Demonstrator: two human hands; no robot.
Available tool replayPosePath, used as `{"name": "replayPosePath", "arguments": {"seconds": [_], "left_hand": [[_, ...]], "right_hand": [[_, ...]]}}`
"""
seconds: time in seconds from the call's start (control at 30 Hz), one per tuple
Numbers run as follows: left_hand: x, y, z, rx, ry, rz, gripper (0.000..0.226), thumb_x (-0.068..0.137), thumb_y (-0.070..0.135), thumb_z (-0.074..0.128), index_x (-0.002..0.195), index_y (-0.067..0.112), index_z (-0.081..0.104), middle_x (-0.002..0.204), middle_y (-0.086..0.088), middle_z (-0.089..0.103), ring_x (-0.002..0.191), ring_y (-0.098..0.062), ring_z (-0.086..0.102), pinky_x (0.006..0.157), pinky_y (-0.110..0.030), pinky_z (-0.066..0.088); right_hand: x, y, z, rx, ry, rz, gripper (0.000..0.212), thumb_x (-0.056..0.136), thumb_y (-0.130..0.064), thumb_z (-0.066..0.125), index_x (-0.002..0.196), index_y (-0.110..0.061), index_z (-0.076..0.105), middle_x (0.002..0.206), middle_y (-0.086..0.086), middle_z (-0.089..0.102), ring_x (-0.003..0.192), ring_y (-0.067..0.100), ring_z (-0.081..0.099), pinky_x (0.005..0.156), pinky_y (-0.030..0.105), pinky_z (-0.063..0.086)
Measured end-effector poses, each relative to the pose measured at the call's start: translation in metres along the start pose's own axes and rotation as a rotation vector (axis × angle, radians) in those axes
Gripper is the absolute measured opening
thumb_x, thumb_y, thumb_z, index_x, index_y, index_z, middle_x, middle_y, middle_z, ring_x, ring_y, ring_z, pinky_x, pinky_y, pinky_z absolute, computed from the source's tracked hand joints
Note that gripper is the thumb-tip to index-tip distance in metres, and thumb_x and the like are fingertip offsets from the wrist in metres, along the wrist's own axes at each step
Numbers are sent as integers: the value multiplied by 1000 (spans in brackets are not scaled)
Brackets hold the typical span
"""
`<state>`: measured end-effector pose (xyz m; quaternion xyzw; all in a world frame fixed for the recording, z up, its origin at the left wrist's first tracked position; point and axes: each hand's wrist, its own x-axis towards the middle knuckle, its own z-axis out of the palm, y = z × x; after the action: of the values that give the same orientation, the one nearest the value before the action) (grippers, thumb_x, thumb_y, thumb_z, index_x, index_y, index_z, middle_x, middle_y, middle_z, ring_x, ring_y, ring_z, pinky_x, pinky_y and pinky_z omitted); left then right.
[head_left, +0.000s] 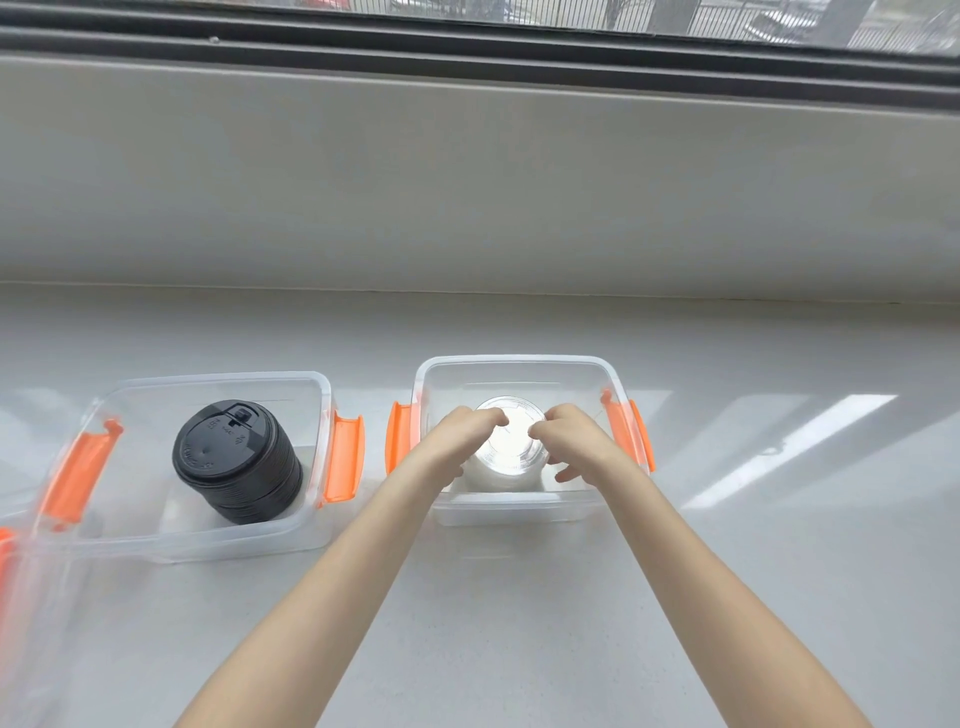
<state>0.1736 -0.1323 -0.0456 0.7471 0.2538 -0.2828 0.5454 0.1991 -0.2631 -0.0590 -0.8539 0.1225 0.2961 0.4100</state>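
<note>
A stack of clear plastic cup lids (511, 444) stands inside a clear storage box with orange clips (519, 364) in the middle of the counter. My left hand (462, 434) and my right hand (571, 436) reach into this box from either side, and their curled fingertips pinch the rim of the top lid. A stack of black cup lids (236, 460) sits in a second clear box with orange clips (311, 525) to the left.
Both boxes stand on a pale grey counter (727, 597) under a window sill. The edge of a third clear box (21, 561) with an orange clip shows at the far left.
</note>
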Motion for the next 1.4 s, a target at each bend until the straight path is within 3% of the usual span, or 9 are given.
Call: {"name": "replayPosePath", "arguments": {"seconds": [0.07,0.33,0.47,0.67,0.87,1.0,1.13,1.27,1.4], "left_hand": [[1,1,1,4,4,2,56,85,34,48,135,13,35,145,-8,35,127,-32,41,101,-40,36],[0,4,4,21,-16,-52,55,88,36,43,138,17,31,150,-7,31,129,-35,39,91,-41,33],[4,4,4,-99,-50,-114,57,90,34,40,142,17,25,153,-17,21,134,-43,31,107,-51,30],[4,3,2,-155,-53,-129,59,89,36,40,143,17,23,154,-15,17,133,-45,29,108,-55,29],[-4,7,5,-148,-48,-114,59,89,35,40,143,17,23,154,-14,17,132,-46,30,105,-55,29],[-14,9,1,-179,-22,-62,57,90,35,42,142,16,26,155,-8,18,140,-35,22,111,-46,24],[-39,13,-8,-196,25,78,51,90,32,44,137,15,36,153,-2,23,139,-22,26,114,-38,23],[-73,9,-28,-181,73,299,37,89,28,45,124,17,50,134,-3,48,124,-19,45,104,-36,35],[-113,-12,-62,-188,90,549,19,89,18,47,101,24,60,103,-1,66,97,-13,62,89,-29,44]], "right_hand": [[1,1,-2,19,11,5,30,83,-11,41,109,0,51,102,12,54,102,32,57,69,35,49],[-2,-2,-3,95,-79,98,35,92,-17,39,125,-5,40,107,12,43,90,29,51,75,42,50],[-2,-6,-4,130,-115,125,40,92,-20,40,129,-5,40,107,16,44,85,30,53,86,49,50],[-5,-7,-1,109,-101,94,41,93,-21,41,131,-6,37,114,11,41,116,35,50,90,47,47],[-2,-5,-2,107,-108,111,45,92,-24,42,134,-8,36,132,16,42,120,35,49,92,46,45],[-4,-6,-6,123,-65,93,47,89,-31,45,133,-13,39,136,8,43,120,29,46,94,41,41],[-18,-17,-5,103,59,-87,47,90,-27,44,133,-8,40,121,3,45,108,21,45,85,29,34],[-49,-39,9,128,171,-353,46,90,-24,44,134,-11,42,140,8,46,127,20,44,99,29,34],[-91,-69,39,184,189,-649,28,90,-13,44,111,-10,61,107,2,65,103,16,60,88,29,45]]}}
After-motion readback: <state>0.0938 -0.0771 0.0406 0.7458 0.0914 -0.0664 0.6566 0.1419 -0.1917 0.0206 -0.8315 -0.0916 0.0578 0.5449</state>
